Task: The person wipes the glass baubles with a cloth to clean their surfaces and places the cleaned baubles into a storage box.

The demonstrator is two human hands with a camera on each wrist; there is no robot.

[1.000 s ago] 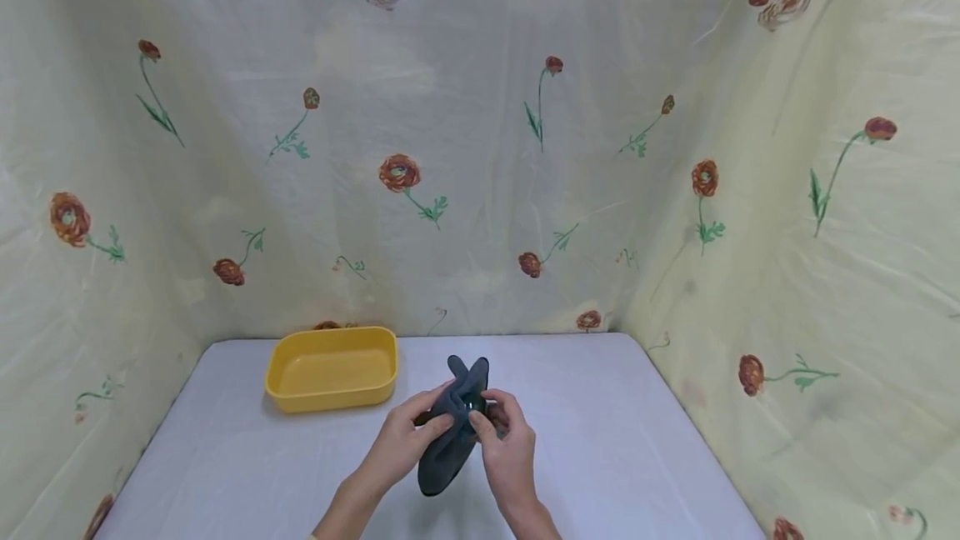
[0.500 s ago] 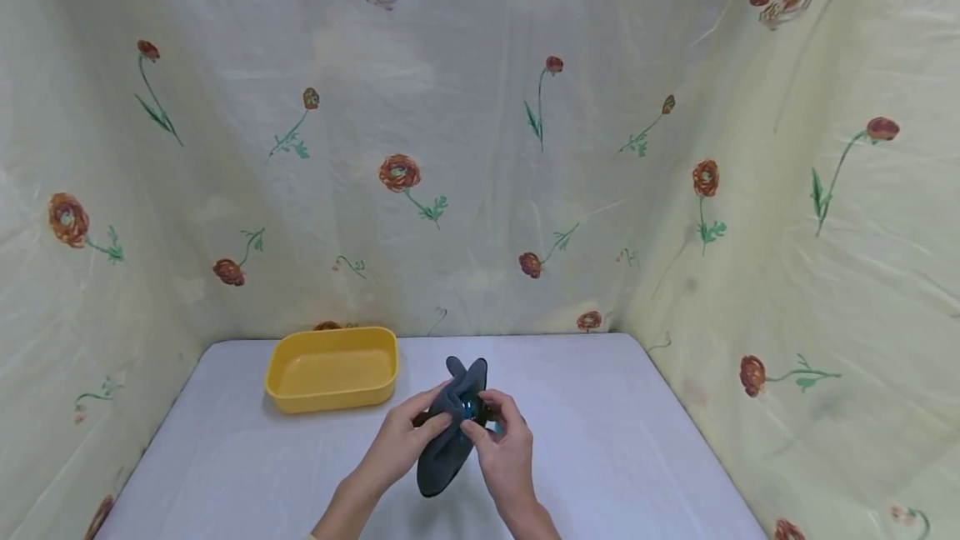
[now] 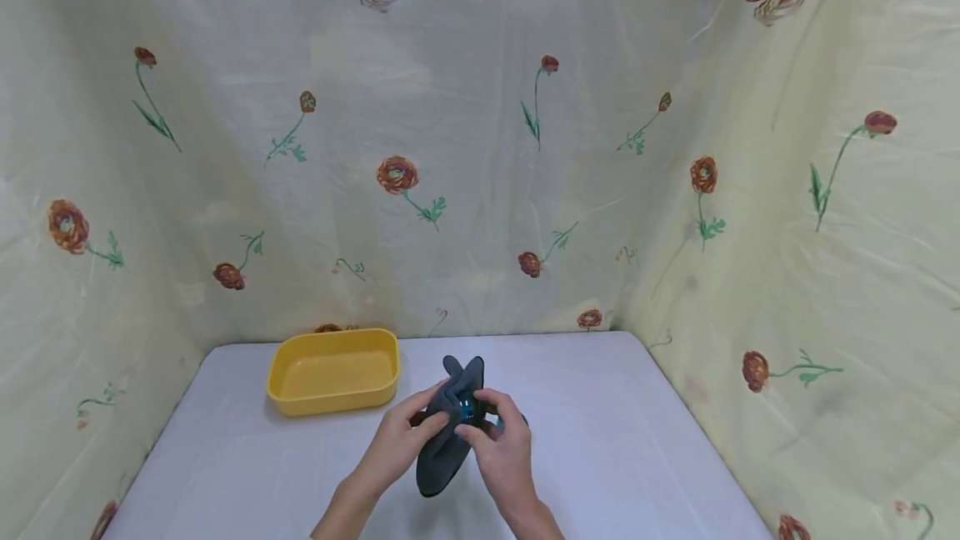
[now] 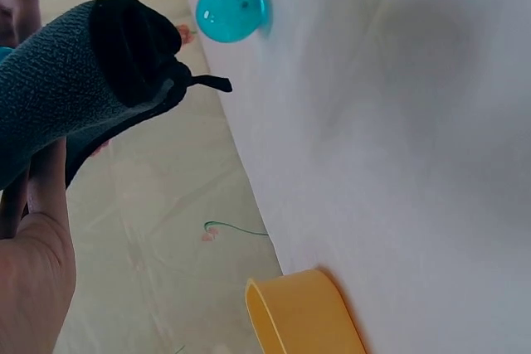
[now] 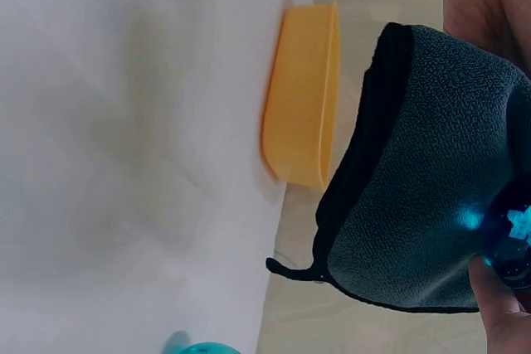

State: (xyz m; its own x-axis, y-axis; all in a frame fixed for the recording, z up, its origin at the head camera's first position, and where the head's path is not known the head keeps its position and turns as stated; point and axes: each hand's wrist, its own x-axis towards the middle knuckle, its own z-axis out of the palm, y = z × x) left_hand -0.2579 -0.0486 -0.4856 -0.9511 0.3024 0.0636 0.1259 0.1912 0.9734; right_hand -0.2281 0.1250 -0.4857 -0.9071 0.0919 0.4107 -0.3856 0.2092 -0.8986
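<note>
A grey-blue cloth (image 3: 442,465) with black edging and a small loop hangs bunched above the table. My left hand (image 3: 405,432) grips it, thumb in front and the other fingers behind. Against its folds is a shiny dark-blue round thing (image 3: 467,408), which my right hand (image 3: 504,448) pinches between thumb and fingertips. In the right wrist view this glossy round thing (image 5: 513,259) is partly cut off by the frame edge, so its full shape is hidden. The cloth (image 5: 431,172) covers much of the left hand (image 5: 489,6) there.
A yellow tray (image 3: 333,402) stands at the back left of the white table (image 3: 600,440). A turquoise see-through ball (image 4: 231,11) lies on the table, mostly hidden behind my right hand in the head view. Flowered sheeting (image 3: 480,273) encloses the back and sides.
My right hand has shifted slightly left, its fingertips moving over the round thing, and more of that thing's blue surface shows. The left hand keeps its grip on the cloth.
</note>
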